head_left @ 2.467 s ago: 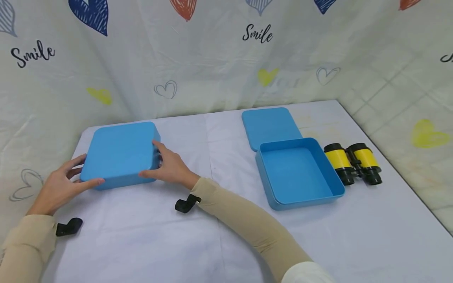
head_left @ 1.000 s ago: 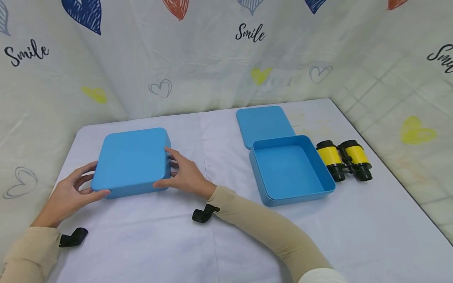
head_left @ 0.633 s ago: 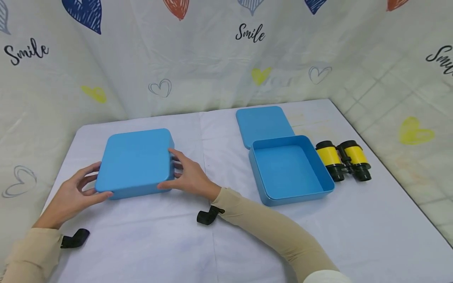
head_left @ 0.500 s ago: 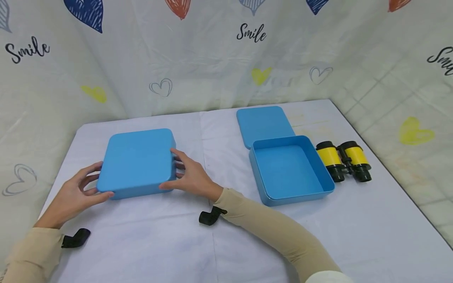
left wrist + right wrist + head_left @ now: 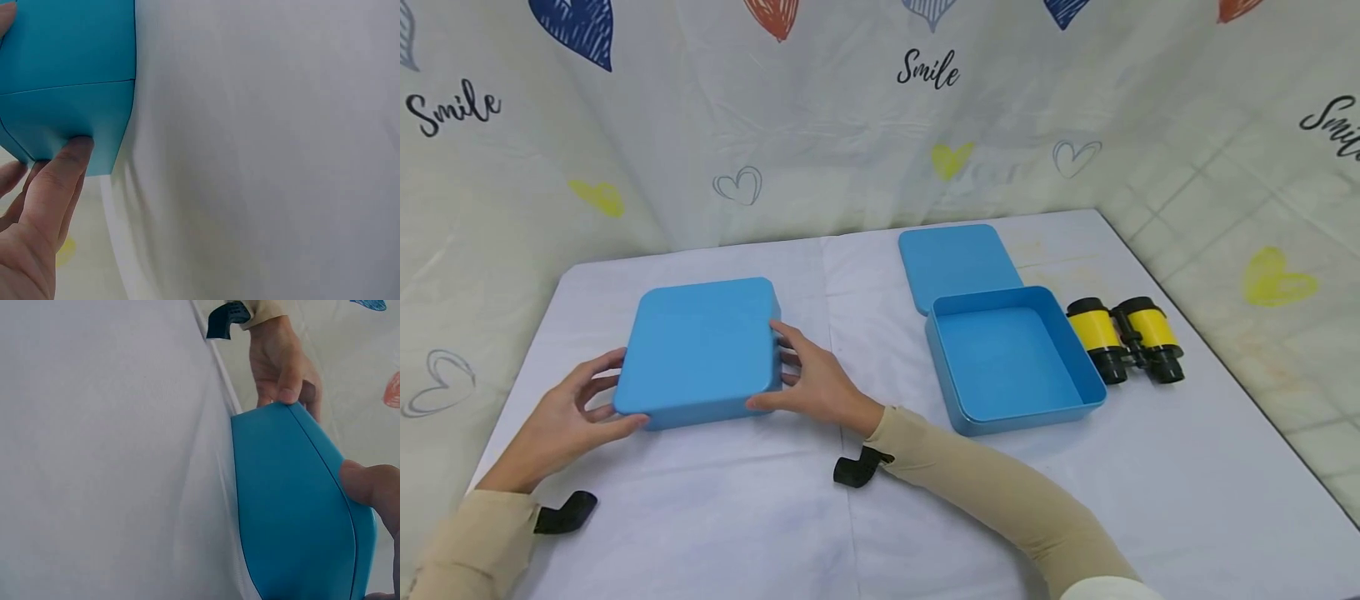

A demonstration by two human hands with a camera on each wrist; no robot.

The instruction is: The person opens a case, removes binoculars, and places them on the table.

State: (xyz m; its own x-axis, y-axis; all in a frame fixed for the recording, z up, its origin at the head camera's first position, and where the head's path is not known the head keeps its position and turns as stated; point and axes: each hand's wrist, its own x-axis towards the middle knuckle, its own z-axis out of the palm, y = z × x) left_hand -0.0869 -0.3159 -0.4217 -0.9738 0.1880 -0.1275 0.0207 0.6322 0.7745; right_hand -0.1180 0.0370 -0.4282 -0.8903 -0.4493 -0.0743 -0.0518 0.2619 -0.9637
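A blue box with its lid on (image 5: pixel 700 346) is at the left of the table in the head view. My left hand (image 5: pixel 561 421) grips its left end, thumb along the front and fingers spread on the side. Around the right end, my right hand (image 5: pixel 823 383) holds it with the thumb on the front corner. A thin lid seam runs along the box wall (image 5: pixel 69 119) in the left wrist view. In the right wrist view, the right thumb (image 5: pixel 369 484) presses near that seam. What the box holds is hidden.
To the right stands an open blue box (image 5: pixel 1015 358) with nothing inside. Its flat blue lid (image 5: pixel 958 262) lies behind it. Yellow and black binoculars (image 5: pixel 1127 337) lie beside it, near the right edge of the white-covered table (image 5: pixel 940 517). A printed curtain (image 5: pixel 820 125) hangs behind.
Both hands have moved the closed box to the right and slightly toward me, keeping their grip on its ends. The open box, its lid and the binoculars stay where they were.
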